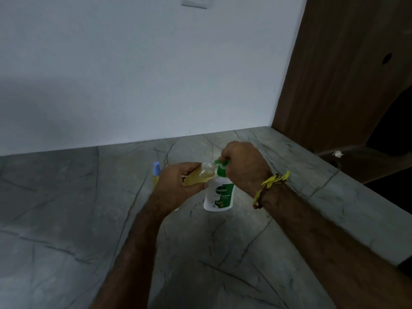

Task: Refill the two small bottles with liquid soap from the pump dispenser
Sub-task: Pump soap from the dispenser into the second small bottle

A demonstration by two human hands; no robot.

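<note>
A white pump dispenser (219, 196) with a green label and green pump head stands on the grey stone counter (66, 219). My right hand (244, 166) rests on top of the pump head, fingers curled over it. My left hand (176, 182) holds a small clear bottle (198, 176) of yellowish soap, tilted with its open mouth at the green nozzle. A second small bottle (156, 175) with a light blue cap stands upright on the counter just left of my left hand, partly hidden by it.
A pale wall rises behind the counter, with a switch plate (194, 1) at the top. A brown wooden panel (345, 74) stands at the right. The counter's right edge runs diagonally past my right forearm, which wears a yellow thread band (270, 186).
</note>
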